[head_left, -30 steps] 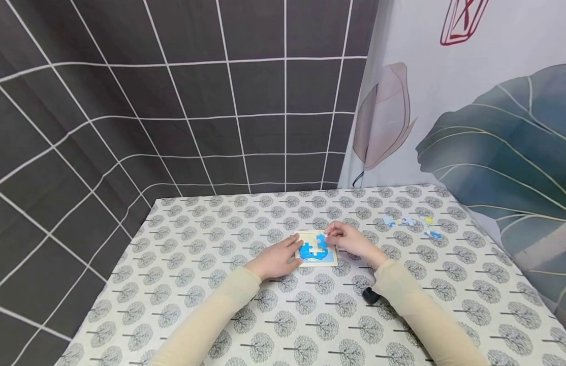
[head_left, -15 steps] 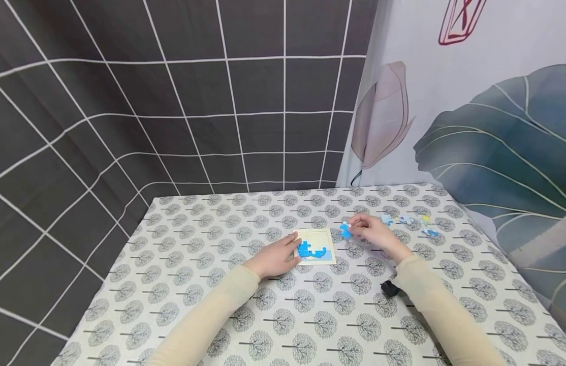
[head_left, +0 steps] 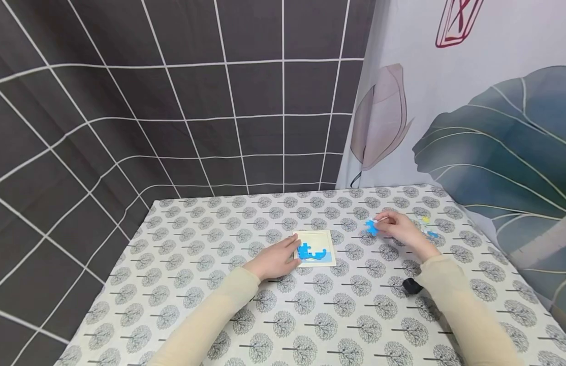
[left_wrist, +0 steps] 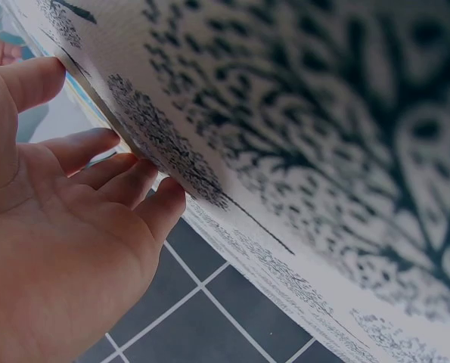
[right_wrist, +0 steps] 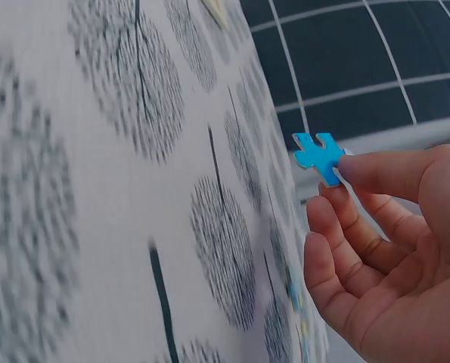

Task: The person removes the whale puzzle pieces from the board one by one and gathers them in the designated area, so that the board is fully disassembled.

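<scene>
My right hand [head_left: 399, 229] holds a blue jigsaw piece [head_left: 371, 227] between thumb and fingers, over the table to the right of the puzzle board. In the right wrist view, the thumb presses this knobbed piece [right_wrist: 321, 157] against the index finger, while the other fingers curl loosely. The cream-framed puzzle board [head_left: 327, 237] lies flat, with joined blue pieces [head_left: 312, 252] in its lower part and bare cream above. Along the board's left edge rests my left hand [head_left: 275, 258]. Its thumb [left_wrist: 39, 82] and outstretched fingertips touch that edge in the left wrist view.
At the far right of the table lie a yellow piece [head_left: 426, 219] and a blue-and-white piece [head_left: 432, 234]; the right hand hides part of that area. A tree-print cloth [head_left: 246, 300] covers the table. Dark checked curtain [head_left: 255, 132] hangs behind, and a leaf-print curtain [head_left: 507, 132] on the right.
The right hand has lifted the blue jigsaw piece off the board's upper right and carried it rightward, toward the loose pieces. The left hand has stayed at the board's left edge.
</scene>
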Action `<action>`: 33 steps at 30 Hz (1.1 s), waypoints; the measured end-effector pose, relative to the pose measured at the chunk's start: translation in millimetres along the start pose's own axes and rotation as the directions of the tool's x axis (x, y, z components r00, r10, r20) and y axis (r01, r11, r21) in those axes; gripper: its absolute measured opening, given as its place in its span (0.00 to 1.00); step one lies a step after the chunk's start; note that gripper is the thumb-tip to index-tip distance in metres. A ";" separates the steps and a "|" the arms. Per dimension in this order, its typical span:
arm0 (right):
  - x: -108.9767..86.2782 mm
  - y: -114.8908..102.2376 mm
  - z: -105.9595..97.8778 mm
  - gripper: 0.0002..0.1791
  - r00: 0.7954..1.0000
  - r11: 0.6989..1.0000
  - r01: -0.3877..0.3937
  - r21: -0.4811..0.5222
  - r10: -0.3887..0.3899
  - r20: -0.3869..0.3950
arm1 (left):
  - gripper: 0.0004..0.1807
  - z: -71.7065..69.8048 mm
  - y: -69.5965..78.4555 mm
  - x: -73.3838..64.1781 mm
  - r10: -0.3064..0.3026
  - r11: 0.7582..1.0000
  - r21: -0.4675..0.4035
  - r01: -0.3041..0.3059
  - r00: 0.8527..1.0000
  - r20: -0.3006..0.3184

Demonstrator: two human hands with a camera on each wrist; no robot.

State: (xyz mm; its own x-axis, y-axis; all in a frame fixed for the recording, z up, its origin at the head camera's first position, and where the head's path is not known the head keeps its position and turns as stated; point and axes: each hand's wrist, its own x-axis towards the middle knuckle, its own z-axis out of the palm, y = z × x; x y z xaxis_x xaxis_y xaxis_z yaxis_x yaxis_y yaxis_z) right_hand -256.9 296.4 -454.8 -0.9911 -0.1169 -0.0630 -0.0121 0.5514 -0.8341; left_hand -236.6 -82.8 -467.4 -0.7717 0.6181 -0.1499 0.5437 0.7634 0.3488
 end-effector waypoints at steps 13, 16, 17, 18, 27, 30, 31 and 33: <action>-10.1 23.1 -36.6 0.24 0.998 0.994 -0.043 -0.098 0.038 -0.045 | 0.36 1.0 0.1 -0.5 0.002 1.000 0.002 -0.002 1.000 -0.002; -13.5 27.7 -42.8 0.24 0.997 0.994 -0.058 -0.087 0.053 -0.057 | 0.36 1.9 -0.4 -0.4 0.004 1.000 0.005 -0.004 1.000 -0.004; -14.6 28.8 -44.7 0.24 0.997 0.995 -0.065 -0.075 0.061 -0.056 | 0.36 2.1 -0.4 -0.4 0.003 1.000 0.007 -0.003 1.000 -0.004; -15.1 30.2 -46.2 0.24 0.996 0.995 -0.074 -0.064 0.070 -0.059 | 0.36 2.3 -0.5 -0.3 0.004 1.000 0.010 -0.004 1.000 -0.004; -18.3 40.4 -60.2 0.24 0.993 0.983 -0.100 -0.154 0.088 -0.082 | 0.36 1.0 -1.5 -1.6 0.003 1.000 0.002 -0.003 1.000 0.000; -19.5 44.4 -65.3 0.24 0.990 0.971 -0.127 -0.204 0.111 -0.091 | 0.36 1.6 -1.2 -0.9 0.001 1.000 0.011 -0.001 1.000 0.001; -19.9 45.8 -66.7 0.25 0.989 0.965 -0.135 -0.223 0.116 -0.096 | 0.36 2.0 -1.2 -0.5 0.001 1.000 0.017 -0.001 1.000 0.000; -20.8 49.2 -69.4 0.24 0.987 0.958 -0.146 -0.247 0.123 -0.103 | 0.36 2.9 -1.0 0.3 0.003 1.000 0.021 -0.003 1.000 0.003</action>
State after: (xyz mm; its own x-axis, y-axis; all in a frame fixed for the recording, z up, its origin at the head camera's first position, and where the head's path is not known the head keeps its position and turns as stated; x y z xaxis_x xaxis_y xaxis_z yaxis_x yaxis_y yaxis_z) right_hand -246.0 383.3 -456.6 -0.9934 0.0375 -0.1088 0.1000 0.7492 -0.6547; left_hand -236.4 -82.8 -470.5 -0.7690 0.6209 -0.1519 0.5528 0.7654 0.3296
